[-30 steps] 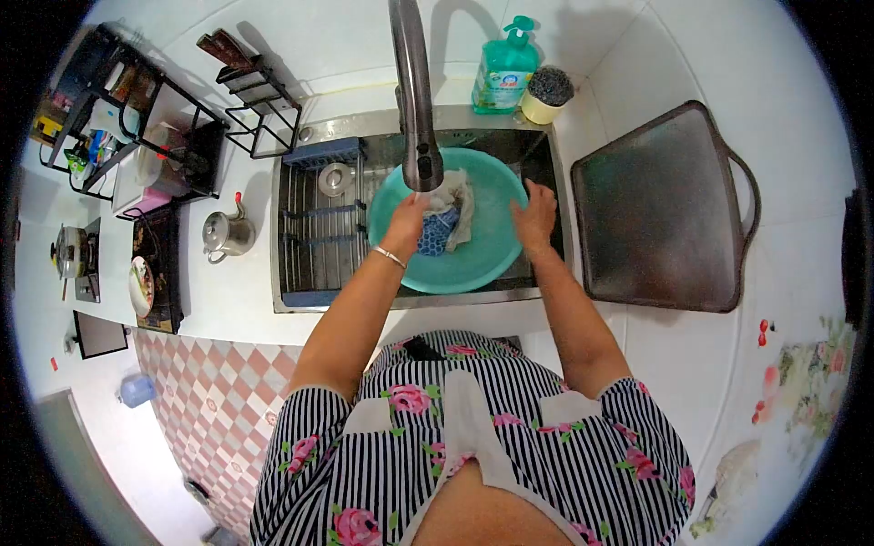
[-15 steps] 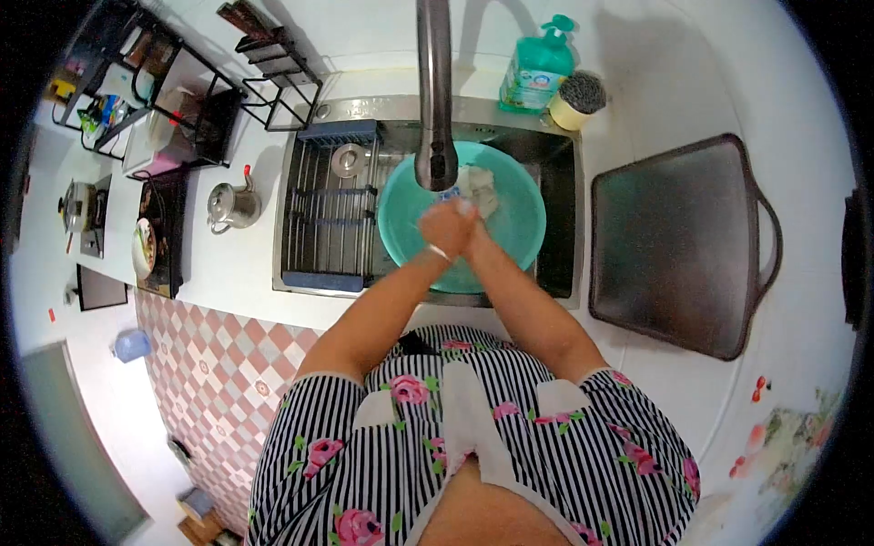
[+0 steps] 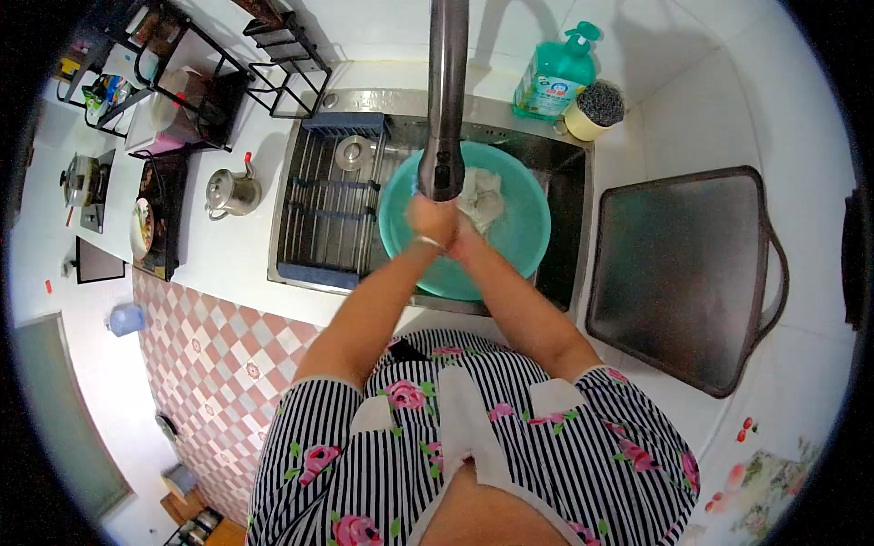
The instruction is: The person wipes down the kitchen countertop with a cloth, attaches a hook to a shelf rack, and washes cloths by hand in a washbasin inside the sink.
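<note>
My left hand (image 3: pixel 431 219) and my right hand (image 3: pixel 463 239) are pressed together over a turquoise basin (image 3: pixel 519 250), just below the tap (image 3: pixel 444 136). Both are closed and slightly blurred. A small bluish bit shows at the far side of my left hand, but what the fingers grip is mostly hidden by the hands and tap. Beside them in the basin lies a wet whitish cloth (image 3: pixel 484 198). My left wrist carries a thin bracelet.
The basin stands in a steel sink (image 3: pixel 569 191), beside a drying rack (image 3: pixel 328 200). Behind are a green pump bottle (image 3: pixel 553 80) and a scouring pad (image 3: pixel 600 102) on a yellow holder. A dark tray (image 3: pixel 678 273) lies right; a metal kettle (image 3: pixel 232 191) stands left.
Both hands, still together, have shifted slightly left and now sit partly beneath the tap's end. More of the whitish cloth shows. The camera view has turned slightly.
</note>
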The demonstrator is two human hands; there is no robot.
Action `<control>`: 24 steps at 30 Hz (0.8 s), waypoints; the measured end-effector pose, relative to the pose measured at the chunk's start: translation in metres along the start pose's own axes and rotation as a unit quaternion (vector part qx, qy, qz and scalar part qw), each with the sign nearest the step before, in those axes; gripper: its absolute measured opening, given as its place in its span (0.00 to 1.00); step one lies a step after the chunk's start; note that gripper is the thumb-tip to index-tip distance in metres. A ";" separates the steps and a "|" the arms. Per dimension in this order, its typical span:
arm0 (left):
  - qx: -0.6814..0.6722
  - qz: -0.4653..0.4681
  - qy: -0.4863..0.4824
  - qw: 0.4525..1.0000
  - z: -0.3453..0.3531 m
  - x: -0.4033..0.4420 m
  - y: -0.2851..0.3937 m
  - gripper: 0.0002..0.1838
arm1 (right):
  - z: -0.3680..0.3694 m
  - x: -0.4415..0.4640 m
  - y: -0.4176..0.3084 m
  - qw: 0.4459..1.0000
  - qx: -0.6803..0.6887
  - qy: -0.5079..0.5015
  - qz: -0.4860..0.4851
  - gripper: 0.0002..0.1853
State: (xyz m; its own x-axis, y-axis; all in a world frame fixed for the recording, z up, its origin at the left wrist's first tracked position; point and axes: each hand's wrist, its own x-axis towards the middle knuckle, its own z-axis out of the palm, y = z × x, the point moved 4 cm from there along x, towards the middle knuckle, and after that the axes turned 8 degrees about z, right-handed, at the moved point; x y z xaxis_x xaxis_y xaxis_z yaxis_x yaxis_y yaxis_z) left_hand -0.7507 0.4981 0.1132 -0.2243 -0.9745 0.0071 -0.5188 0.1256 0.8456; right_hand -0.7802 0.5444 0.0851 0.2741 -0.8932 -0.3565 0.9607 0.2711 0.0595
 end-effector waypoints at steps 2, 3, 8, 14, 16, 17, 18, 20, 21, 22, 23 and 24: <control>-0.072 0.016 -0.050 0.996 -0.017 0.021 -0.010 0.11 | 0.026 -0.009 0.001 0.970 -0.105 0.217 -0.022 0.20; -0.105 0.025 -0.078 0.991 -0.021 0.026 -0.010 0.12 | 0.022 -0.004 -0.003 0.973 -0.091 0.207 -0.038 0.21; -0.221 0.019 -0.071 0.973 0.021 0.022 -0.075 0.20 | 0.029 -0.004 -0.034 0.967 -0.074 0.193 -0.151 0.23; 0.080 0.254 -0.080 0.961 -0.022 -0.044 0.034 0.17 | -0.005 0.001 -0.039 0.940 -0.159 0.254 -0.162 0.24; 0.127 0.216 -0.102 0.963 -0.021 -0.048 0.044 0.17 | -0.012 0.002 -0.038 0.944 -0.148 0.249 -0.159 0.24; 0.140 0.158 -0.143 0.967 -0.014 -0.043 0.035 0.17 | -0.016 0.005 -0.033 0.948 -0.131 0.243 -0.158 0.24; 0.132 0.109 -0.161 0.972 0.002 -0.024 0.006 0.18 | -0.019 0.010 -0.024 0.952 -0.113 0.238 -0.158 0.24; 0.122 0.051 -0.172 0.976 0.019 0.008 -0.038 0.20 | -0.027 0.018 0.000 0.953 -0.068 0.246 -0.163 0.23; 0.118 0.042 -0.166 0.978 0.021 0.021 -0.053 0.20 | -0.005 0.011 0.000 0.947 -0.023 0.275 -0.165 0.21; 0.135 0.060 -0.158 0.976 -0.004 0.027 -0.017 0.18 | 0.018 0.003 0.000 0.938 0.022 0.304 -0.168 0.20; 0.156 0.081 -0.151 0.973 -0.021 0.032 0.004 0.20 | 0.000 0.009 -0.007 0.954 0.051 0.238 -0.173 0.19; 0.116 0.133 -0.102 0.979 -0.024 0.024 0.010 0.19 | -0.019 0.014 -0.014 0.967 0.080 0.170 -0.171 0.18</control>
State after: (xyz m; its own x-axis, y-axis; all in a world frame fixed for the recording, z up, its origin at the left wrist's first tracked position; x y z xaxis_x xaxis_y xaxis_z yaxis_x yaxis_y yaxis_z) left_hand -0.7417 0.4712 0.1349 -0.5253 -0.8468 0.0841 -0.5873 0.4322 0.6843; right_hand -0.7901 0.5346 0.0618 -0.0657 -0.7431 -0.6659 0.9945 -0.1036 0.0176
